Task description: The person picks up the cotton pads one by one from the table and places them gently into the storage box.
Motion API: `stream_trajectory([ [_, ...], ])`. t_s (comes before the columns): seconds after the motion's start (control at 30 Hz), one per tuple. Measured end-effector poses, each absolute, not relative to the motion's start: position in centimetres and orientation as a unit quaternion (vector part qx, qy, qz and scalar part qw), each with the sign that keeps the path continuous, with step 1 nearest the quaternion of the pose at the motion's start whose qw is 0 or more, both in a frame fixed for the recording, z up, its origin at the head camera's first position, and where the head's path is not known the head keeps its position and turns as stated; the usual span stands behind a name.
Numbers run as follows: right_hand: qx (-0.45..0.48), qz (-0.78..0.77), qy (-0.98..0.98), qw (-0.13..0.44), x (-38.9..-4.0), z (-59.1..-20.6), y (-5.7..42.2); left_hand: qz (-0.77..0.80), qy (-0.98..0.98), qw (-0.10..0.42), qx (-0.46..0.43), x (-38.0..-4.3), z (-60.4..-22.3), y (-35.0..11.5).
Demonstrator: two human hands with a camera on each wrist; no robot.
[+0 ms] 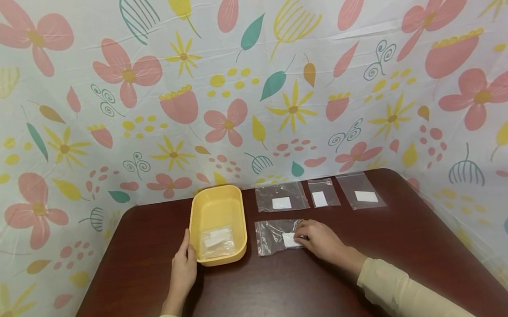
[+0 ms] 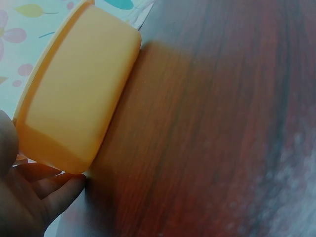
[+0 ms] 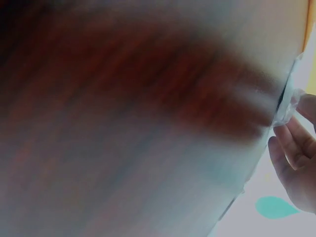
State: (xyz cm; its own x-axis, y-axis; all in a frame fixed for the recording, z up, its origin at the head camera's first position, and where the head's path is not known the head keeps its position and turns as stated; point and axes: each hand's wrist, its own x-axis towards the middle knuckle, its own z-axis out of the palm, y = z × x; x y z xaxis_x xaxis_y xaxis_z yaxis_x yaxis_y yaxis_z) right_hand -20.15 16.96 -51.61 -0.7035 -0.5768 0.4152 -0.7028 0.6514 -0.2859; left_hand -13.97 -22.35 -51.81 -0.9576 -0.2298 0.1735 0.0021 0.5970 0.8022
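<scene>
A yellow plastic bin (image 1: 216, 197) stands on the table with a clear zip bag (image 1: 228, 251) holding a white piece inside it. My left hand (image 1: 185, 262) grips the bin's near left side, thumb at the rim; in the left wrist view, fingers (image 2: 64, 195) reach around the bin's lower end. Right of the bin lies another clear zip bag (image 1: 270, 237) with a white card-like piece (image 1: 289, 241). My right hand (image 1: 320, 239) pinches this bag's right end, over part of the white piece. In the right wrist view, the bag's edge (image 3: 289, 109) shows between thumb and fingers.
Along the back of the dark wood table (image 1: 250, 294) lie a wide zip bag (image 1: 265, 195), a small zip bag (image 1: 330, 193) and a tilted zip bag (image 1: 355, 185), each with a white piece. A flower-printed cloth (image 1: 251, 84) hangs behind the table.
</scene>
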Motion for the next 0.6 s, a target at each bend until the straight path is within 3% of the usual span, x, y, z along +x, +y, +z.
stream_trajectory([
  [0.6, 0.351, 0.216, -0.900, 0.139, -20.19, -51.43, 16.94, -0.447, -0.883, 0.132, 0.065, -14.05, -51.90, -22.30],
])
